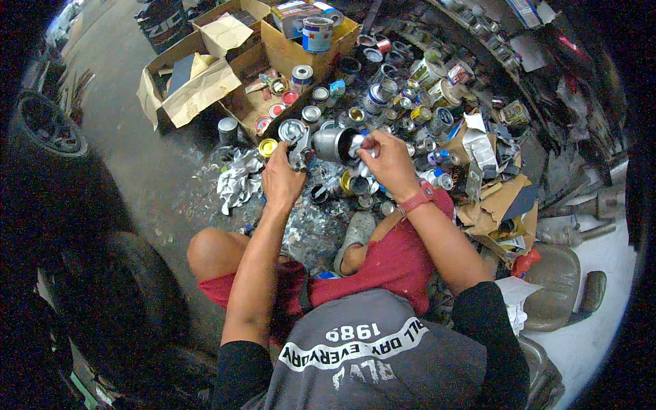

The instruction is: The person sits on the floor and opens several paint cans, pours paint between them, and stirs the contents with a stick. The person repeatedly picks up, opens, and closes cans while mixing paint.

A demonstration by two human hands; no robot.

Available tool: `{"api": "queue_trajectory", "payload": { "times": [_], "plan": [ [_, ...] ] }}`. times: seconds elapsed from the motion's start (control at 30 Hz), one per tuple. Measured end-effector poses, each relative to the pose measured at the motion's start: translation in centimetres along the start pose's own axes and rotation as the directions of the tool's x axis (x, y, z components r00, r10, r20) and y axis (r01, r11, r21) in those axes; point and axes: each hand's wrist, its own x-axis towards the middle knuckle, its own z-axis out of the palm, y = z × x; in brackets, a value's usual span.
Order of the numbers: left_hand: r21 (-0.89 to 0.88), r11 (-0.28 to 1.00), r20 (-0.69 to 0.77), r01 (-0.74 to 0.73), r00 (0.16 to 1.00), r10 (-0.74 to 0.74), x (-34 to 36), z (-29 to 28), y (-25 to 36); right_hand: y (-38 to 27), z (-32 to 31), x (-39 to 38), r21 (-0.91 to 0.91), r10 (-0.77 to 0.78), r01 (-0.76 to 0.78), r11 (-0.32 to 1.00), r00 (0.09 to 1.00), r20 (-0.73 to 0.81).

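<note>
My left hand (283, 179) is closed round a silvery metal piece that looks like the body of a spray gun (298, 152). Its grey cup (328, 145) lies tipped sideways, the dark mouth facing right. My right hand (391, 162), with a red watch on its wrist, pinches a crumpled whitish wipe (357, 144) at the cup's mouth; whether it is cloth or paper I cannot tell. Just by my left fingers stands a small yellow-topped can (268, 147). Beyond it is an open can with a grey rim (292, 130).
Several paint cans crowd the floor ahead and to the right. Cardboard boxes (198, 89) stand at the far left, with a blue-labelled can (317, 35) on one. Crumpled white paper (239, 181) lies left of my hand. Torn cardboard (502, 212) and a brown chair (555, 287) are at the right.
</note>
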Motion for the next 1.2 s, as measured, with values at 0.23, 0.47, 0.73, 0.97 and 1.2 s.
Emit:
{"api": "queue_trajectory", "payload": {
  "times": [0.23,0.47,0.73,0.97,1.2],
  "plan": [
    [0.055,0.998,-0.158,-0.009,0.987,0.018,0.3,0.4,-0.3,0.5,0.4,-1.8,0.852,0.569,-0.388,0.35,0.811,0.136],
    [0.181,0.983,0.076,0.023,0.996,-0.038,-0.7,0.0,2.8,-0.6,3.4,1.3,0.863,0.591,-0.37,0.345,0.799,0.106],
    [0.073,0.993,-0.089,-0.088,0.992,0.094,-0.2,1.4,-1.0,-5.0,3.0,-2.5,-0.196,-0.3,0.302,0.933,0.953,0.041],
    [-0.067,0.997,0.005,0.047,0.999,-0.047,0.2,1.3,-0.1,-1.3,-3.1,-2.4,-0.168,-0.259,0.245,0.955,0.964,-0.066],
    [-0.055,0.997,0.038,0.056,0.998,-0.054,0.3,2.0,0.1,-4.0,-3.2,-1.1,-0.211,-0.445,0.426,0.88,0.894,-0.049]
  ]
}}
